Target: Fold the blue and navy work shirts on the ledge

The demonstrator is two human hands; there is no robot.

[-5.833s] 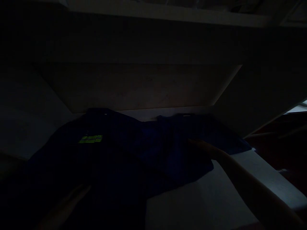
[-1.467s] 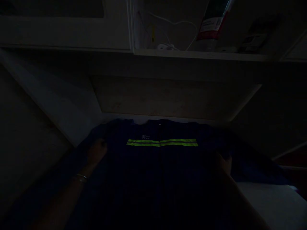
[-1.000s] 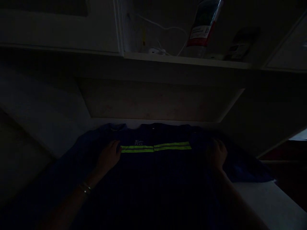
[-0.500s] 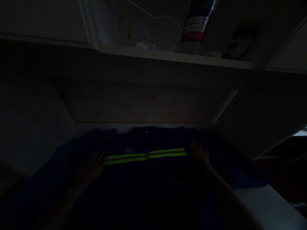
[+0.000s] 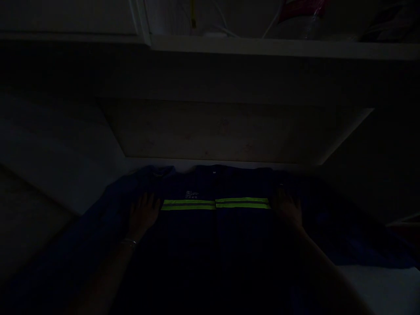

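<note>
A dark blue work jacket lies spread out with its collar toward the back and its sleeves out to both sides. Across its chest runs a yellow-green reflective stripe, with a small white logo above the stripe's left half. My left hand rests flat on the cloth at the stripe's left end, fingers spread; a thin bracelet circles that wrist. At the stripe's right end my right hand lies on the jacket, fingers stretched forward. The lower jacket is lost in the dark.
The scene is very dim. An overhead shelf crosses the top, bearing a bottle with a red label and white cables. Behind the jacket stands a recessed back panel. A pale surface shows at the lower right.
The view has shifted, so the shelf sits higher and the jacket farther right. My left hand has moved slightly forward, still on the cloth. My right hand remains at the stripe's right end.
</note>
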